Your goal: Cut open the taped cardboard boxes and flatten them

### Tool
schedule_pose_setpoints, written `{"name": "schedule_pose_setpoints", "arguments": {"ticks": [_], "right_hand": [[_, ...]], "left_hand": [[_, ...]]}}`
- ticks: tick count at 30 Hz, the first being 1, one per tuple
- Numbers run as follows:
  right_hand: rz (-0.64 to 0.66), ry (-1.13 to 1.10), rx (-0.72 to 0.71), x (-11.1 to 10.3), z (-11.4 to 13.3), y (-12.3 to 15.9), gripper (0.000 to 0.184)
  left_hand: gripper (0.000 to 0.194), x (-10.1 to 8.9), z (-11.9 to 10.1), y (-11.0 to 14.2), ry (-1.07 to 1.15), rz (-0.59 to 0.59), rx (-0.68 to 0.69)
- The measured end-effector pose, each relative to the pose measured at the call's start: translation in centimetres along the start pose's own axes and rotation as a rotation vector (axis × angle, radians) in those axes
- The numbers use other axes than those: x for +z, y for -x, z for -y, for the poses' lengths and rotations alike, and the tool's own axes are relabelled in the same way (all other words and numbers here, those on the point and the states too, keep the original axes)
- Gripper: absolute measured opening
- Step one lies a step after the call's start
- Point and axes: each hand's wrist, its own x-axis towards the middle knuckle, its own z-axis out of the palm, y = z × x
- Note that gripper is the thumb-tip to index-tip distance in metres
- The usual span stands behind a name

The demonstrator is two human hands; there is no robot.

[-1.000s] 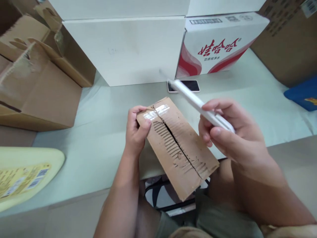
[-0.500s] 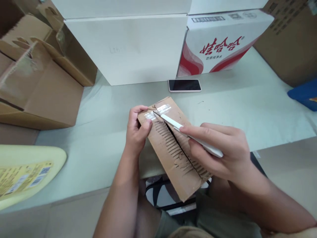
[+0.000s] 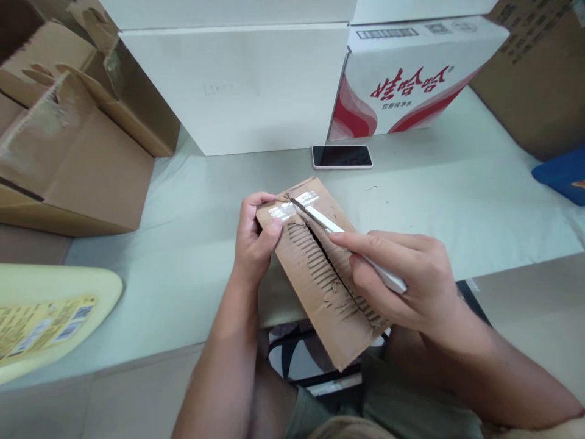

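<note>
A small brown cardboard box lies tilted over the table's near edge, its top seam split open and clear tape across the far end. My left hand is closed on the box's far left corner, thumb pressed on top. My right hand grips a slim white utility knife like a pen. The blade tip rests on the taped end of the seam, close to my left thumb.
A phone lies face up on the pale green table. Behind it stand a large white box and a red-and-white printed carton. Open brown cartons sit left, a yellow padded mailer near left, a blue object right.
My right hand came down from above the box and set the knife's tip on the taped seam, then slid it slightly toward the far end. The left hand stayed put.
</note>
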Motion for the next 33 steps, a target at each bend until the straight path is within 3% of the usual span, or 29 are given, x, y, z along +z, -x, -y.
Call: {"name": "schedule_pose_setpoints", "arguments": {"ticks": [17,24,27,31,33], "right_hand": [[-0.001,-0.006,0.004,0.4,-0.1,0.2,0.03],[-0.175,-0.1,-0.018,0.1,0.1,1.3,0.042],[-0.273,-0.161,-0.032,0.3,-0.2,2.1,0.038],[-0.442,-0.154,0.04,1.1,-2.0,2.4,0.029],[-0.451,-0.125,0.071,1.6,-3.5,2.1,0.03]], "left_hand": [[0.048,-0.2,0.5,0.1,0.003,0.024,0.033],[0.059,0.1,0.6,-0.2,0.039,-0.072,0.008],[0.054,0.2,-0.3,-0.2,0.122,-0.073,-0.027],[0.043,0.6,-2.0,-0.2,0.281,-0.126,-0.096],[0.043,0.4,-2.4,-0.2,0.305,-0.192,-0.096]]}}
